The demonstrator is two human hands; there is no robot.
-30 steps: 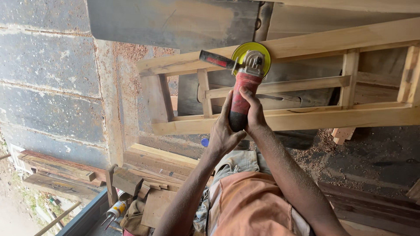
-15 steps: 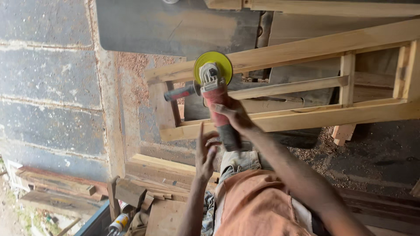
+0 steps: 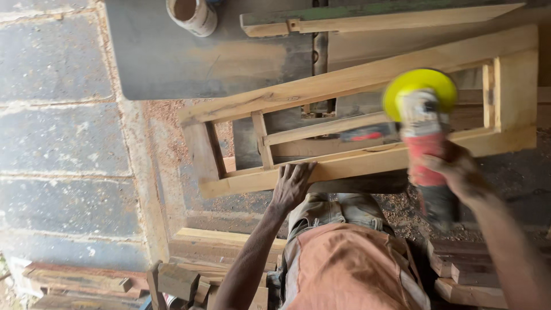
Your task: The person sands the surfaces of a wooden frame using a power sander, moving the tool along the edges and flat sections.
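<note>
A red angle grinder (image 3: 423,138) with a yellow-green disc, blurred in the picture, is gripped around its body by the right hand (image 3: 456,172), its disc over the pale wooden frame (image 3: 356,123) just beyond that hand. The left hand (image 3: 293,185) lies with fingers spread flat against the frame's near rail, well apart from the right. Beyond both hands stands a grey machine table (image 3: 172,63) with a small tub (image 3: 192,14), and offcuts of wood (image 3: 178,281) lie below the left forearm.
</note>
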